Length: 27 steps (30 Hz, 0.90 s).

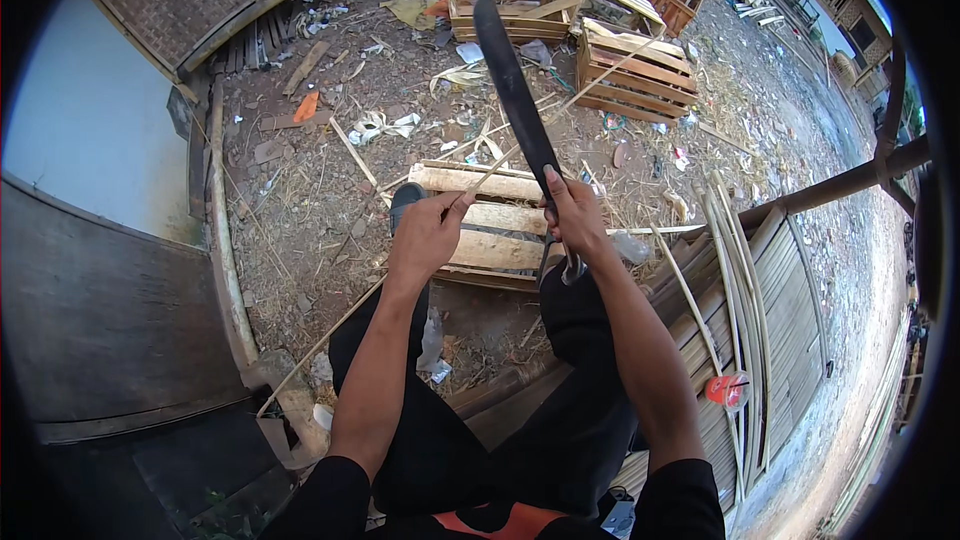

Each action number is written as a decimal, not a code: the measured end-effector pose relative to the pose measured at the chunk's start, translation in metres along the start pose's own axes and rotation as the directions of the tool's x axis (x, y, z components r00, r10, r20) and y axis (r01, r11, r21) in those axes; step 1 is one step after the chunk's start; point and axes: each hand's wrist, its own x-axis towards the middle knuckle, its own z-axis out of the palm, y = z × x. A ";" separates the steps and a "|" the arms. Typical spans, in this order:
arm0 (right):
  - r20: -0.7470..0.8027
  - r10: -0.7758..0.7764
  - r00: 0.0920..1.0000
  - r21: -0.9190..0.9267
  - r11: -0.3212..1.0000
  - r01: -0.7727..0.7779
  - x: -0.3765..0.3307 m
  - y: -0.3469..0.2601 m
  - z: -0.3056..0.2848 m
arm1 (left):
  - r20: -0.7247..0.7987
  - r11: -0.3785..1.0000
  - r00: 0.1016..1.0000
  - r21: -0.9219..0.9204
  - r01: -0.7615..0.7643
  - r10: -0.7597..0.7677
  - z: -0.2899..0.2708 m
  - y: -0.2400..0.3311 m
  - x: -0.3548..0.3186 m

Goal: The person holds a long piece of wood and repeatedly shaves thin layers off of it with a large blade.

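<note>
My left hand (430,230) is closed around a long, thin bamboo strip (612,72). The strip runs slantwise from the lower left, past the hand, toward the crates at the upper right. In my right hand (577,215) is a machete (512,85), gripped by its handle with the thumb along the top. Its long dark blade points up and away, slightly leftward, crossing in front of the strip; I cannot tell whether they touch. A slatted wooden crate (490,250) lies on the ground between my feet, below both hands.
Several wooden crates (640,70) stand at the far side. Long bamboo strips (735,280) lie on a bamboo-slat platform (795,310) at right, with a red drink cup (727,391). A wall (90,130) borders the left. Litter and wood scraps (308,68) cover the ground.
</note>
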 end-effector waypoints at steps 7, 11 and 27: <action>-0.121 0.006 0.993 0.082 0.997 0.004 0.007 0.000 -0.010 | 0.019 1.000 1.000 -0.031 0.003 -0.002 0.002 0.009 0.000; 0.038 0.013 0.999 -0.015 1.000 -0.012 0.002 0.005 0.009 | -0.014 1.000 1.000 -0.010 0.016 -0.016 -0.004 0.002 0.005; -0.162 0.057 0.985 0.595 0.802 0.051 0.003 -0.024 0.011 | 0.115 0.991 0.993 0.129 -0.044 0.030 -0.004 0.016 -0.028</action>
